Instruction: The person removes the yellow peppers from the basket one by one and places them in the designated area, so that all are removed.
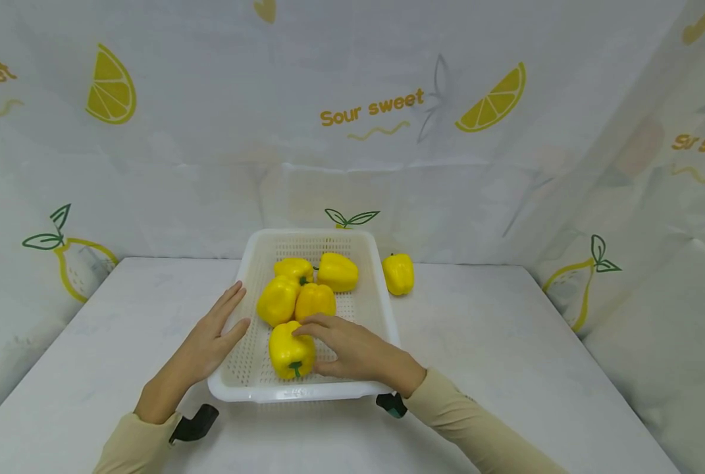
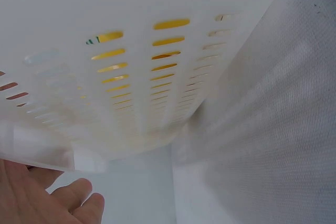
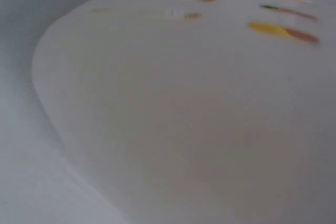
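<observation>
A white plastic basket with slotted walls holds several yellow bell peppers. My right hand reaches over its right side, with fingertips curved onto the top of the front yellow bell pepper and the thumb at its right side. That pepper's green stem faces the near rim. At the left rim my left hand has its fingers extended along the basket and its thumb apart. In the left wrist view, fingers show just below the rim. The right wrist view shows only the basket's outer wall; the right hand is hidden there.
Another yellow bell pepper lies on the white table, outside the basket at its far right. Behind the table hangs a white cloth printed with lemons and lettering. Black wrist devices sit below the forearms.
</observation>
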Tool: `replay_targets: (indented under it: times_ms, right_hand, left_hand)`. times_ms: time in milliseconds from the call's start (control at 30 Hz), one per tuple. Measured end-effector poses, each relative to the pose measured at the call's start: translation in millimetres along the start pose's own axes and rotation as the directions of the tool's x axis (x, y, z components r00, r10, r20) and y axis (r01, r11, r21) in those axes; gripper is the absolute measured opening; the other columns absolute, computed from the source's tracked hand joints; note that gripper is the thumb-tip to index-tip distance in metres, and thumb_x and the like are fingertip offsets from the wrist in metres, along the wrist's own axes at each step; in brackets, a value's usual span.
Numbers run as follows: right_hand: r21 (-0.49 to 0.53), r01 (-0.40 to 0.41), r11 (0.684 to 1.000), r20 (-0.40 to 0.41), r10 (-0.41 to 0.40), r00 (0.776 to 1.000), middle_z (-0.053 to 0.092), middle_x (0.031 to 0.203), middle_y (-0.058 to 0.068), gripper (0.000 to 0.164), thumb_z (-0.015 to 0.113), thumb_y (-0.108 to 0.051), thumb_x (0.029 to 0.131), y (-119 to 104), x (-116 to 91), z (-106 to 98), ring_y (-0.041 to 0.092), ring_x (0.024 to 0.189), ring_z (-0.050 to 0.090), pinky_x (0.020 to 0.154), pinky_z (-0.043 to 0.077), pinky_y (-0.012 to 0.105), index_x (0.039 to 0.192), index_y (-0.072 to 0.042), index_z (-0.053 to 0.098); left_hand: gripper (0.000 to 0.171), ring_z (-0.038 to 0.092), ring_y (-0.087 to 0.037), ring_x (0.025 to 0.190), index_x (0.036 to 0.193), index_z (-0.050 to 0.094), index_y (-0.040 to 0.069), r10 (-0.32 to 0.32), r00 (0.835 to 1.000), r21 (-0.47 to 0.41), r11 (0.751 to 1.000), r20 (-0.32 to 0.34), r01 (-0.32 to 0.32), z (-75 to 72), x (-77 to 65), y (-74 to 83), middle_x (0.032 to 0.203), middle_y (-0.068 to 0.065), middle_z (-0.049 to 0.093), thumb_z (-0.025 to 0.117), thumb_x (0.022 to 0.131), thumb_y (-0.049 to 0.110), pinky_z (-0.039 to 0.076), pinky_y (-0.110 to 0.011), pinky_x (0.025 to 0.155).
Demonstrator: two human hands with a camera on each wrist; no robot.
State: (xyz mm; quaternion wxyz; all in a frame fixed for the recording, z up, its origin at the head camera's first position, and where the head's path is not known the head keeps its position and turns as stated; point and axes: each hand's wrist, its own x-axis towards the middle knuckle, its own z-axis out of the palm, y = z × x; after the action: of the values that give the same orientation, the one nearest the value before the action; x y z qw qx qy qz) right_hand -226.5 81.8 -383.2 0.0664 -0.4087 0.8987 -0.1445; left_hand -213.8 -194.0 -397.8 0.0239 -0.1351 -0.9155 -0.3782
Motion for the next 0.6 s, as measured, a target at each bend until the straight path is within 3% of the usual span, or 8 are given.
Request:
replay_targets:
  times_ms: [367, 600]
  right_hand:
    - [-0.025, 0.006, 1.000, 0.049, -0.005, 0.999, 0.044, 0.154, -0.002, 0.058, 0.072, -0.030, 0.092, -0.8, -0.8, -0.4, 0.018, 0.139, 0.047, 0.114, 0.043, 0.039, 0.144, -0.025, 0.049]
    - [-0.044, -0.001, 0.999, 0.038, 0.003, 0.999, 0.051, 0.142, 0.001, 0.057, 0.074, -0.030, 0.090, -0.7, -0.1, 0.6, 0.016, 0.123, 0.056, 0.107, 0.049, 0.032, 0.143, -0.027, 0.052]
  left_hand:
    - [0.064, 0.013, -0.044, 0.152, 0.156, 0.024, 0.003, 0.000, 1.000, -0.009, 1.000, 0.003, 0.000, -0.7, 0.2, 1.4, 0.167, -0.015, 0.012, 0.048, 0.104, 0.031, 0.017, -0.069, 0.117]
    - [0.064, 0.013, -0.044, 0.152, 0.156, 0.025, 0.003, 0.000, 1.000, -0.006, 1.000, 0.004, 0.000, -0.8, -0.4, 1.2, 0.167, -0.014, 0.012, 0.048, 0.104, 0.030, 0.018, -0.069, 0.117]
